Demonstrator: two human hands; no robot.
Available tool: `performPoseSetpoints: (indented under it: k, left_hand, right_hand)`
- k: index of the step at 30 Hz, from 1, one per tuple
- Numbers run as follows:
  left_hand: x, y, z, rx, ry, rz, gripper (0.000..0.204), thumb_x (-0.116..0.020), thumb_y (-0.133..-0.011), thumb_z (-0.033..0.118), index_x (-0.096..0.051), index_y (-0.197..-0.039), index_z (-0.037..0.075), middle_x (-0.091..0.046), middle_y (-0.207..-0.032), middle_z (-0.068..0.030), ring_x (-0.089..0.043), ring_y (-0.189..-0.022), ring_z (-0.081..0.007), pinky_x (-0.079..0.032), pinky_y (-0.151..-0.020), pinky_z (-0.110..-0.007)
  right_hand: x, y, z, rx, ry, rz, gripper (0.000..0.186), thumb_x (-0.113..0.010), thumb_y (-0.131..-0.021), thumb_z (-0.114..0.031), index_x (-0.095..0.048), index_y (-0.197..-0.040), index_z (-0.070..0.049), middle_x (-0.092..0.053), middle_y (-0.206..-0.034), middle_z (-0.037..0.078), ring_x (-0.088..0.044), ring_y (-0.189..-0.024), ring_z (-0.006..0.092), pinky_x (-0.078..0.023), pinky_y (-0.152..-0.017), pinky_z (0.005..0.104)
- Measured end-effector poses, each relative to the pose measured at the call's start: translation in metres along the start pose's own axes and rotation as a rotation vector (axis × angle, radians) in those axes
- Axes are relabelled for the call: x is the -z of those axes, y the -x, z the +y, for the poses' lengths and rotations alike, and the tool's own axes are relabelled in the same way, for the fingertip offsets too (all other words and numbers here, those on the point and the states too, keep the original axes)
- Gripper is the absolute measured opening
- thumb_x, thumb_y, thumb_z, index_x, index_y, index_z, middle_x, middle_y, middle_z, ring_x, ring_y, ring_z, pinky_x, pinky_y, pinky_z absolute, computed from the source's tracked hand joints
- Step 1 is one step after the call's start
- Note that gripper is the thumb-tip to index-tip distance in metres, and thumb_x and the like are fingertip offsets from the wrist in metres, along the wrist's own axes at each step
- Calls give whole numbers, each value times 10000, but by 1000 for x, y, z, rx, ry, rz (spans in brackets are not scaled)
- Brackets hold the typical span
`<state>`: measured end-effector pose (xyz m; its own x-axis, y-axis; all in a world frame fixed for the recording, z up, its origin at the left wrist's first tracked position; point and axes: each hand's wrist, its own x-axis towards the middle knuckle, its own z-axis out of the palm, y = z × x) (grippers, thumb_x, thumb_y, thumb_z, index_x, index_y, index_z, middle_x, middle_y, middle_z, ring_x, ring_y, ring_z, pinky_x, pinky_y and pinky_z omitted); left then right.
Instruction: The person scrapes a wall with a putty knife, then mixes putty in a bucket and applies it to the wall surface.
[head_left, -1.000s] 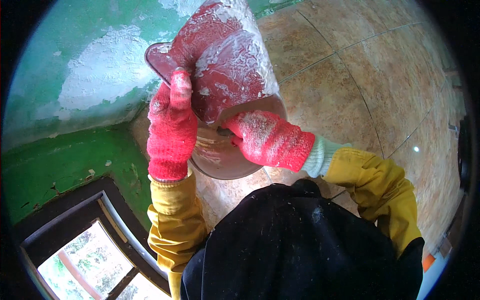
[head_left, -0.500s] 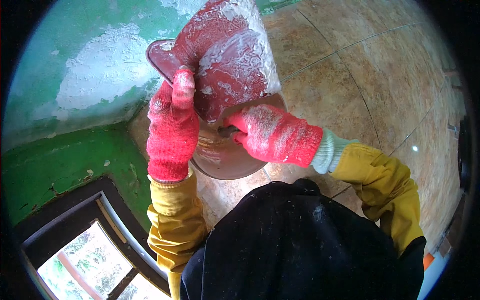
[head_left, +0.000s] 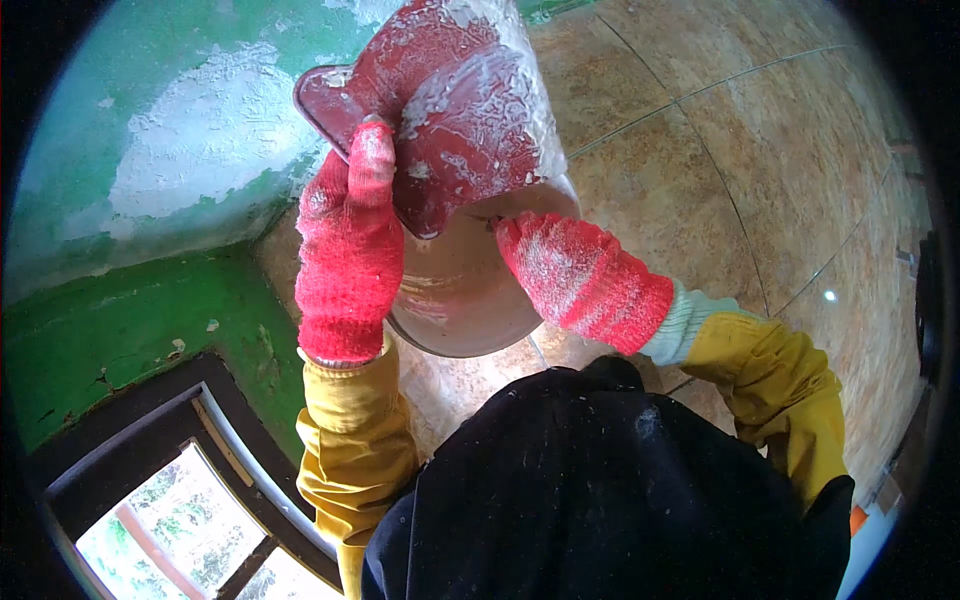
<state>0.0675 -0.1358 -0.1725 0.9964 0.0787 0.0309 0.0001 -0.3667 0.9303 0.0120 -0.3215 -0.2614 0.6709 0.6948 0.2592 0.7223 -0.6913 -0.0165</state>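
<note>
A dark red dustpan-like pan (head_left: 450, 90), smeared with white plaster, is tilted up in front of me. My left hand (head_left: 350, 255), in a red knit glove, is closed on its near left edge, thumb up along the side. Below the pan stands a brownish round bucket (head_left: 465, 310), its upper part partly covered by the pan. My right hand (head_left: 585, 280), in a matching glove dusted white, reaches over the bucket's right side. Its fingers are closed together, with a small dark bit showing at their tips; what they hold is mostly hidden.
Brown tiled floor (head_left: 680, 190) spreads to the right. On the left is a green wall (head_left: 130, 310) with peeling paint and white patches (head_left: 210, 140). A dark-framed window (head_left: 120, 440) is at the lower left. Dark clothing (head_left: 600, 490) covers my lap.
My right hand has drawn back slightly to the right and turned, uncovering more of the bucket's inside. The pan and my left hand have shifted a little.
</note>
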Motion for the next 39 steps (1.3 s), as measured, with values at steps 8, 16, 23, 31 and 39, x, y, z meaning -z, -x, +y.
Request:
performPoseSetpoints:
  k: [8, 16, 23, 31, 39]
  left_hand:
    - [-5, -1, -1, -46, 67, 32, 457, -477, -904, 422, -597, -1093, 24, -634, -930, -64, -554, -843, -125, -444, -789, -289]
    - [-8, 1, 2, -9, 137, -4, 438, -509, -896, 402, -597, -1089, 20, -631, -902, -59, -540, -815, -107, -443, -758, -285]
    - [-8, 5, 8, -12, -104, -110, 448, -445, -932, 396, -564, -1142, 18, -618, -993, -68, -542, -877, -117, -433, -808, -281]
    - [-14, 6, 10, 3, -26, -90, 509, -480, -896, 456, -563, -1142, 19, -627, -962, -64, -568, -845, -127, -461, -776, -296]
    - [-16, 5, 9, 37, 56, -96, 505, -466, -904, 458, -569, -1130, 18, -626, -981, -56, -561, -864, -117, -447, -786, -284]
  right_hand:
    - [-1, 6, 0, 20, -350, 104, 402, -477, -781, -148, -489, -1144, 23, -564, -1003, 174, -575, -876, 307, -478, -721, 411]
    - [23, 4, -3, -322, -679, -62, 319, -564, -812, -139, -527, -1115, -47, -613, -946, 163, -601, -859, 335, -491, -733, 414]
    - [24, 18, 6, -408, -541, -79, 351, -548, -837, -158, -495, -1168, -53, -582, -1017, 179, -593, -837, 359, -486, -704, 430]
    - [21, 29, -12, -327, -596, -144, 363, -548, -838, -161, -485, -1176, -45, -588, -994, 185, -594, -844, 358, -493, -695, 426]
    - [23, 32, -20, -346, -745, -100, 388, -562, -826, -155, -468, -1182, -31, -583, -998, 192, -586, -865, 372, -489, -713, 431]
